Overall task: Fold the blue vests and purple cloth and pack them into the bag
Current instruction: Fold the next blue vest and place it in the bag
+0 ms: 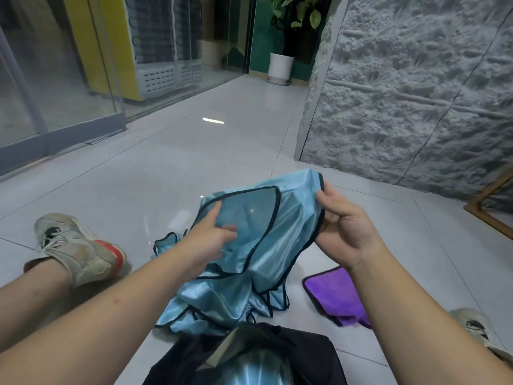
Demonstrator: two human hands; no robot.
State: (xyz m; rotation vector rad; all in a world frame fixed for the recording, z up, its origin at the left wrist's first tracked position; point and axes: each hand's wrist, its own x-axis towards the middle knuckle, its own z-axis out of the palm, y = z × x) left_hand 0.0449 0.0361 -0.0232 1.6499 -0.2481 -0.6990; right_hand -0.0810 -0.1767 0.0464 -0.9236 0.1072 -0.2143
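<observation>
The black bag (305, 354) lies open on the floor (166, 176) at the bottom of view – shiny blue fabric (258, 370) sits inside it. Above, both hands hold up a blue vest (291, 218): the left hand (211, 240) reaches into its mesh, the right hand (344, 229) pinches its edge. More vests (211, 307) lie heaped beneath; the purple cloth (336, 295) lies beside them.

I have a single view, from the wide-angle camera on the person's head, looking forward and down over a tiled floor (172, 173). It sits close: both forearms enter from the bottom edge at 7 and 5 o'clock, and the left hand (211, 234) and right hand (342, 226) fill the centre. Straight lines bow toward the edges. No second view overlaps it.
</observation>
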